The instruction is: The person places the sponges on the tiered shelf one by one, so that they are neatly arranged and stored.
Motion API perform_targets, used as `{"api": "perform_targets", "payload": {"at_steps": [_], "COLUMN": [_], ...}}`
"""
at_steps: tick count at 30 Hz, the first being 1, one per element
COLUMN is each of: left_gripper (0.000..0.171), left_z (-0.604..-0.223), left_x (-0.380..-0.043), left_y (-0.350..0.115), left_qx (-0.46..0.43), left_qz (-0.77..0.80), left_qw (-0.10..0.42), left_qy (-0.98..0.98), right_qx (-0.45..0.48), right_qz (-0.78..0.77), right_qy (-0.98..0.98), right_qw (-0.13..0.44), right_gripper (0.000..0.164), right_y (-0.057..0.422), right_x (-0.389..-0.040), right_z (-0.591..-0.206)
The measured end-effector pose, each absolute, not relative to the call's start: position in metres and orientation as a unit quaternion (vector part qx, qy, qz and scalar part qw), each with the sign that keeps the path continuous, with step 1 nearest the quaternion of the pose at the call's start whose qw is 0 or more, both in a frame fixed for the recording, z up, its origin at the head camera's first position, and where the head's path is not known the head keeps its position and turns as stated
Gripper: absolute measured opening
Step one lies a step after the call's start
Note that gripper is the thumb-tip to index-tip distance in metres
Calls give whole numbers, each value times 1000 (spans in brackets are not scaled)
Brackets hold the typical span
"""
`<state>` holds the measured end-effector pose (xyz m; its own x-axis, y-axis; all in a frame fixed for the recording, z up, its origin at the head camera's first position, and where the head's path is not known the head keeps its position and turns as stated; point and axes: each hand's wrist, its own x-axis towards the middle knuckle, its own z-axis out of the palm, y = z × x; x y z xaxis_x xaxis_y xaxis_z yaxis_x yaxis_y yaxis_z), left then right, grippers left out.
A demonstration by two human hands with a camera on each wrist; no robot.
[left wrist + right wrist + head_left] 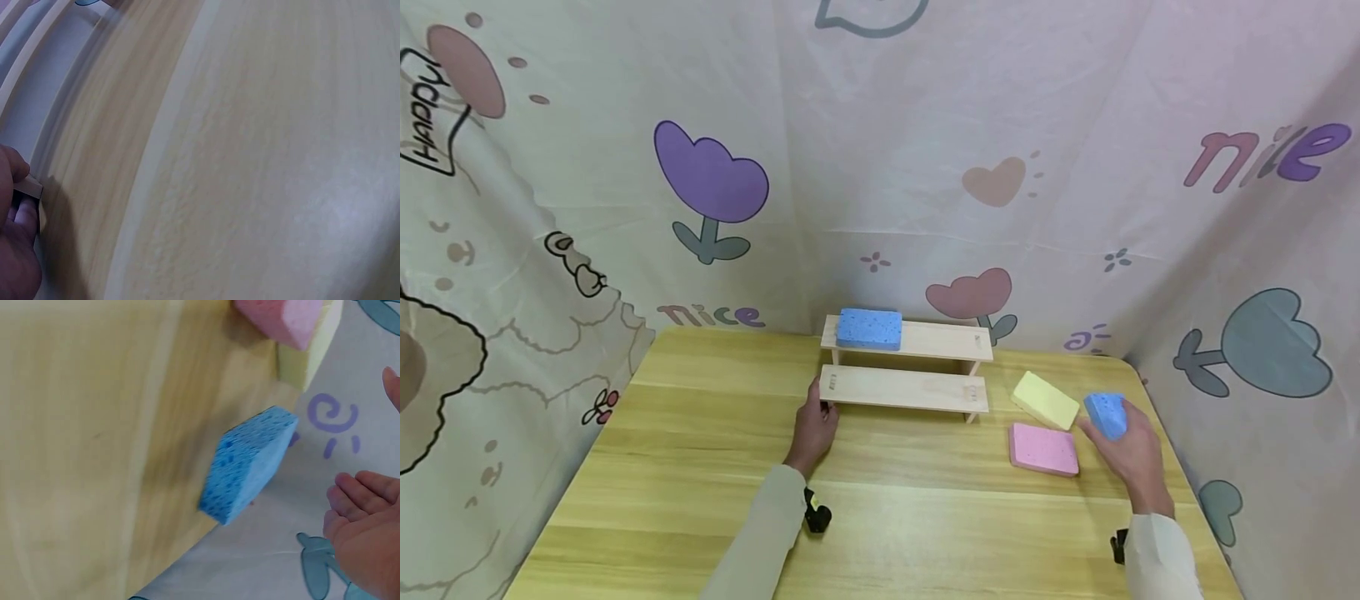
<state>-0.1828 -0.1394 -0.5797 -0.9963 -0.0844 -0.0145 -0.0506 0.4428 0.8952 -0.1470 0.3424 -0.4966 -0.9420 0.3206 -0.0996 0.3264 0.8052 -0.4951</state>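
A two-tier wooden rack (902, 389) stands at the back of the table. My left hand (812, 429) grips its lower tier at the left end, thumb and fingers around a wooden piece in the left wrist view. On the upper tier lies a blue sponge (870, 328). Over at the right, my right hand (1135, 454) hovers by another blue sponge (247, 469). The right wrist view shows the fingers (356, 497) loosely extended, with a gap between them and that sponge. Left of this hand lie a yellow sponge (1045, 400) and a pink sponge (1043, 448).
The wooden table (925, 525) has its back edge against a patterned cloth (850, 167), which also hangs along both sides. The right-hand blue sponge is close to the table's right edge. Each wrist carries a small black device.
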Motion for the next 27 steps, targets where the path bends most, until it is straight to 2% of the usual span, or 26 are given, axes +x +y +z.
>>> {"api": "perform_targets", "payload": {"at_steps": [10, 20, 27], "left_gripper": [65, 65, 65], "left_z": [-579, -580, -581], "left_x": [-183, -183, -183], "left_y": [-140, -139, -139], "left_qx": [41, 36, 38], "left_qz": [-521, -506, -507], "left_qw": [17, 41, 37], "left_qy": [-852, -861, -860], "right_qx": [211, 254, 260], "right_qz": [-257, -260, -262], "right_qy": [943, 931, 929], "right_qw": [33, 41, 41], "right_gripper": [107, 118, 115], "right_y": [357, 365, 366], "right_x": [-141, -142, -142], "right_z": [-510, -530, -536]}}
